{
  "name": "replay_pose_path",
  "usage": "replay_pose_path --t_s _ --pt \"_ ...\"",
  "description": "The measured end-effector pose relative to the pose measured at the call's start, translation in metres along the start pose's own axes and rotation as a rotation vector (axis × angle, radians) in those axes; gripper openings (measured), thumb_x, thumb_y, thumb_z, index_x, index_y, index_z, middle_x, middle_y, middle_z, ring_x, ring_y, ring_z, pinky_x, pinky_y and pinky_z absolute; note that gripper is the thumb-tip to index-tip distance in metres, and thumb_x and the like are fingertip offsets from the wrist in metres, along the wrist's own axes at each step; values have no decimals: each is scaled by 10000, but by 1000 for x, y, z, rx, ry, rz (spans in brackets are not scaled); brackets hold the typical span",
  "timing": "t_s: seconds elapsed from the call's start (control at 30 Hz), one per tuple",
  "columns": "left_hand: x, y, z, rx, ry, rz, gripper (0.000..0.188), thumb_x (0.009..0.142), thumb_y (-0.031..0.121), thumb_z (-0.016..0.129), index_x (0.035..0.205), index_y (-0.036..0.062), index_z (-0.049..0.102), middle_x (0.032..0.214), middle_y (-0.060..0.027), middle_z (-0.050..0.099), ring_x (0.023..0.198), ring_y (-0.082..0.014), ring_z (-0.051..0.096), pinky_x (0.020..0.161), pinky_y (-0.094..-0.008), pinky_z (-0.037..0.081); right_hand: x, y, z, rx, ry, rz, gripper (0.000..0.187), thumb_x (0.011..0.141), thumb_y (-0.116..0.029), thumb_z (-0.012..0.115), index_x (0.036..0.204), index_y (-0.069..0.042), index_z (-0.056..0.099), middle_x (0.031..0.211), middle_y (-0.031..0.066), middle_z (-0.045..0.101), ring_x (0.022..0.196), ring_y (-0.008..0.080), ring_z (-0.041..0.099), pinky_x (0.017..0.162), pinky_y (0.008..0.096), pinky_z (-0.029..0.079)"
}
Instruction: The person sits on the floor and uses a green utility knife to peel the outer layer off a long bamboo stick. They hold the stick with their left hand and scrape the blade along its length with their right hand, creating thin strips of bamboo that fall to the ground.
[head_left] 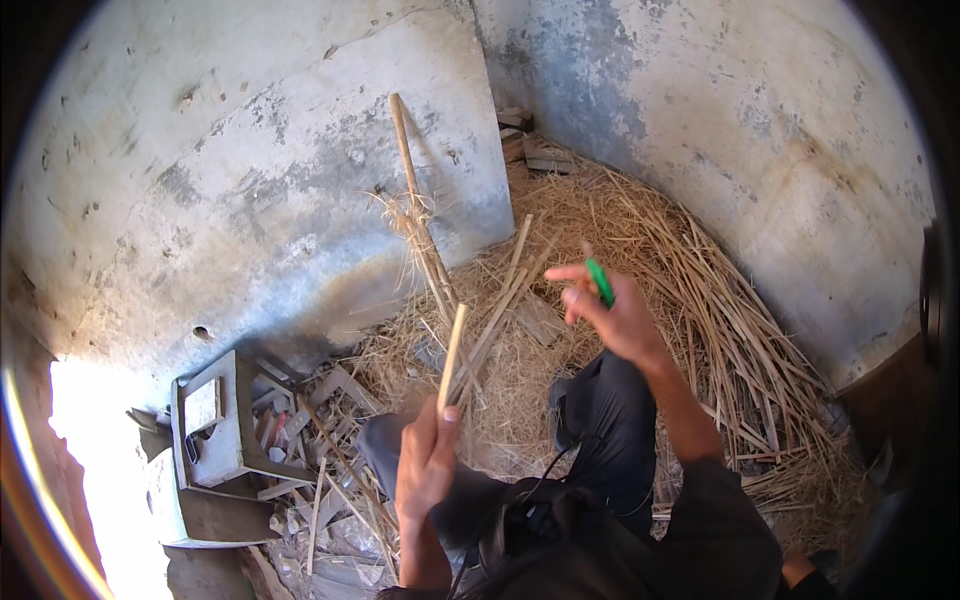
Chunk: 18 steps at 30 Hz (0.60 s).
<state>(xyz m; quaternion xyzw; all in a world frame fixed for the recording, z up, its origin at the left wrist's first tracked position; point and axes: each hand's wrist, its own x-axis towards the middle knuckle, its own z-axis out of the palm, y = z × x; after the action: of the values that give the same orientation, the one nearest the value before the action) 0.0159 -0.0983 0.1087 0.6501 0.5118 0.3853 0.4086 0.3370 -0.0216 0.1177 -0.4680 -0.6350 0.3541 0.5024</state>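
Observation:
Upright in my left hand (pixel 427 455) is a pale split cane stick (pixel 453 345), gripped near its lower end with the thumb along it. My right hand (pixel 618 312) is raised to the right of the stick and apart from it. A short green handle (pixel 599 281) pokes out of its curled fingers, while the index finger points left. What the green handle belongs to is hidden or blurred. Below both hands are my bent legs in dark trousers (pixel 615 430).
Straw and shavings (pixel 520 400) cover the floor ahead. A long pile of cane strips (pixel 735 320) lies along the right wall. One tall cane (pixel 405 150) leans on the left wall (pixel 280 130). A grey box-like frame (pixel 235 425) stands at left beside scrap wood (pixel 345 385).

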Motion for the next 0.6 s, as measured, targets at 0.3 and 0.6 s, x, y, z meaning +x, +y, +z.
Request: replay_pose_path --t_s 0.3,0.6 --pt "3 15 25 10 -125 -23 346 1176 333 542 1092 3 607 748 -48 533 707 -129 466 648 -362 400 -18 -13 75 447 -102 41 387 1064 -148 767 1407 23 708 1089 69 795 975 88 717 841 269 577" --pt "-3 -3 17 89 -199 76 462 1049 256 781 1352 -30 580 961 -218 753 917 -353 781 838 -451 581 -2 -5 64 488 -153 29 333 1061 -219 778 1305 8 762 1103 78 816 985 99 754 866 272 609"
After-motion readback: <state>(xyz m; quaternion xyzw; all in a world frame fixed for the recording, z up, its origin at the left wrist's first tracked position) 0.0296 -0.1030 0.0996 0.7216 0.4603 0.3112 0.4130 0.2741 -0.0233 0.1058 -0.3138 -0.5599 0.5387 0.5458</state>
